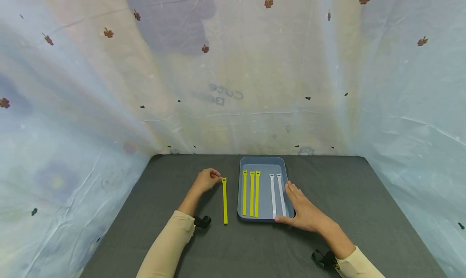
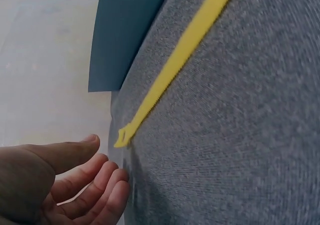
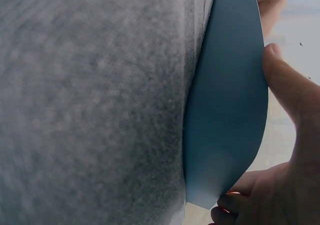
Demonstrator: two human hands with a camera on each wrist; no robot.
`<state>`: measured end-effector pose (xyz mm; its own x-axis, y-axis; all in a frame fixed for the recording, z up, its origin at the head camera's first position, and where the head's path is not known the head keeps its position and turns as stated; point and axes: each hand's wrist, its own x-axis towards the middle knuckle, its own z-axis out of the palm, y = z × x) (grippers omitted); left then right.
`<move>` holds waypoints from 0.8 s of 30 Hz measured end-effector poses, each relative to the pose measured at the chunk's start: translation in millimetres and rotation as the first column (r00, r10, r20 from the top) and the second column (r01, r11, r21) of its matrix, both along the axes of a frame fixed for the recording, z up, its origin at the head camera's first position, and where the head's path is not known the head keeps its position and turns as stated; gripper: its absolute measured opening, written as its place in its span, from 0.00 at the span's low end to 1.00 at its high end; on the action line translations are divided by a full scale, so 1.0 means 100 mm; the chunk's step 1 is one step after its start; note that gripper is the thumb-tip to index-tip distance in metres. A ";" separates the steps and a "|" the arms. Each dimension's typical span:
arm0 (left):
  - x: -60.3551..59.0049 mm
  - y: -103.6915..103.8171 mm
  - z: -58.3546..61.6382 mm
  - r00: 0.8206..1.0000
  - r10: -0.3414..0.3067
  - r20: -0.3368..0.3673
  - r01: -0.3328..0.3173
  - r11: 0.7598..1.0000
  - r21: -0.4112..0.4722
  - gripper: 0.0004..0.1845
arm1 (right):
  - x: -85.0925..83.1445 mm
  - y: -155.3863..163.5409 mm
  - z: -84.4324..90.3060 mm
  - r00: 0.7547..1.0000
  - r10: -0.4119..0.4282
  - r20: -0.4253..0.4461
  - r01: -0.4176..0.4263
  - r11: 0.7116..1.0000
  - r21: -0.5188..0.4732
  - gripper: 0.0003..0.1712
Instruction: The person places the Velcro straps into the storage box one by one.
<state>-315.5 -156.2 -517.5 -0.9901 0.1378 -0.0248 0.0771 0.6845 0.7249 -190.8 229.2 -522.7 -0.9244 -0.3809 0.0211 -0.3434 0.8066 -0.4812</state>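
Observation:
My left hand, fingers loosely bent, is beside the slotted head of a yellow cable tie lying on the grey cloth. In the left wrist view, thumb and fingers are apart with nothing between them, and the tie's head lies just beyond the fingertips. My right hand rests at the near right corner of a blue-grey tray. Its thumb touches the near rim, while straight fingers lie along the right side. Inside the tray are three yellow cable ties at left and two white cable ties at right.
Dark grey cloth covers the table under everything. Pale patterned sheets hang behind the table and on both sides. Black straps with small devices sit on both wrists.

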 end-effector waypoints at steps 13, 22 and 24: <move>-0.07 -0.02 -0.12 0.999 -0.050 -0.003 0.050 0.998 -0.042 0.14 | 0.01 -0.02 0.02 1.000 0.008 -0.014 -0.008 1.000 -0.003 0.75; -0.06 0.00 -0.16 0.999 -0.050 0.009 0.051 0.998 -0.037 0.13 | 0.01 -0.02 0.03 1.000 -0.003 0.000 0.003 1.000 -0.003 0.76; -0.06 0.02 -0.16 0.999 -0.054 0.006 0.054 0.998 -0.033 0.13 | 0.00 -0.02 0.02 1.000 -0.002 -0.004 0.002 1.000 -0.002 0.76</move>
<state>-321.5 -154.6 -534.0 -0.9811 0.1905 -0.0352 0.1113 0.7028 0.7027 -190.4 227.2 -520.5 -0.9251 -0.3789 0.0254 -0.3435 0.8064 -0.4814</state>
